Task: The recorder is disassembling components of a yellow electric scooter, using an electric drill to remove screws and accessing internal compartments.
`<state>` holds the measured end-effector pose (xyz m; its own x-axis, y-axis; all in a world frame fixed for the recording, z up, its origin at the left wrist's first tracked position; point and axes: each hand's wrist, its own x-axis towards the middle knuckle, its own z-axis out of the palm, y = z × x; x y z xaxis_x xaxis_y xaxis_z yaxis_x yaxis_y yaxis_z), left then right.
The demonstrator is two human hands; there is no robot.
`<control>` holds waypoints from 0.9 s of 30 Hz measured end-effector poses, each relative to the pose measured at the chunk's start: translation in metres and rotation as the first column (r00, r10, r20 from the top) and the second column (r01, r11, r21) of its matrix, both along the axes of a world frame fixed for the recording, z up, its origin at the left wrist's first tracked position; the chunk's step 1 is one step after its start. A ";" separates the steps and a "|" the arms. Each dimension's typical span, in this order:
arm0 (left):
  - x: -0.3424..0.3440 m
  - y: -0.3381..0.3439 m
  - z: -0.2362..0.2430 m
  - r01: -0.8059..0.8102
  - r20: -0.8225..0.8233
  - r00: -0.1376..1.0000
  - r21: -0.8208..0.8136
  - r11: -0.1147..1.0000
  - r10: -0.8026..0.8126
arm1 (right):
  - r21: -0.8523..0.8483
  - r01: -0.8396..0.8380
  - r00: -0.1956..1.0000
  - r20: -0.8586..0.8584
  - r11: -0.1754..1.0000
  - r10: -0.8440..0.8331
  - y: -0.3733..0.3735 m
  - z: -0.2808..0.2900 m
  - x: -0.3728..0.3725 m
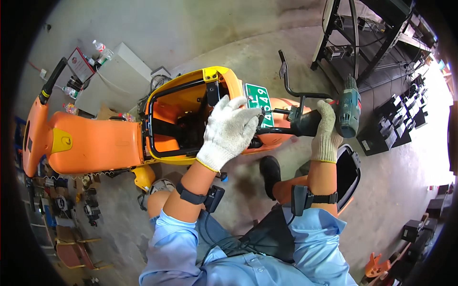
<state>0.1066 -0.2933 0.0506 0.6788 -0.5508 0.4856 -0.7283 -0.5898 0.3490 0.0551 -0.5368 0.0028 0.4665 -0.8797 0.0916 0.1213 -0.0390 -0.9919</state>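
At the tail of the orange plastic scooter (98,142), the right white-gloved hand (327,128) is wrapped around a teal-and-black power drill (350,112). The left white-gloved hand (228,128) curls beside the green rectangular plate (258,99); I can't tell whether it pinches anything. Black tubular metal bars (315,95) stand behind. Forward, the yellow-rimmed compartment (167,114) gapes open, so I'd judge the work partway: bars in place, tool out, compartment not yet closed.
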 end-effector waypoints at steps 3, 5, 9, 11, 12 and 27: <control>0.002 0.010 -0.005 -0.005 0.045 0.999 0.030 1.000 0.004 | 0.513 -0.065 0.991 0.134 0.856 -0.005 0.001 0.019 0.000; -0.001 0.002 0.002 0.003 0.041 0.999 0.004 1.000 -0.003 | 0.631 -0.284 0.944 0.315 0.722 0.096 -0.047 -0.006 0.001; -0.002 0.008 0.005 0.091 -0.006 0.996 -0.003 0.996 -0.091 | 0.526 -0.663 0.650 0.758 0.532 0.061 -0.044 0.017 -0.008; -0.004 0.016 0.007 0.104 -0.041 0.994 0.004 0.995 -0.104 | 0.417 -0.789 0.510 0.854 0.452 0.104 -0.040 0.027 -0.015; -0.009 0.022 0.008 0.133 -0.091 0.987 0.012 0.991 -0.131 | 0.370 -0.808 0.500 0.843 0.459 0.200 -0.048 0.025 -0.020; -0.034 0.124 -0.026 -0.288 -0.283 0.923 -0.050 0.956 0.263 | -0.256 -0.825 -0.089 0.939 0.503 0.332 0.010 0.099 -0.090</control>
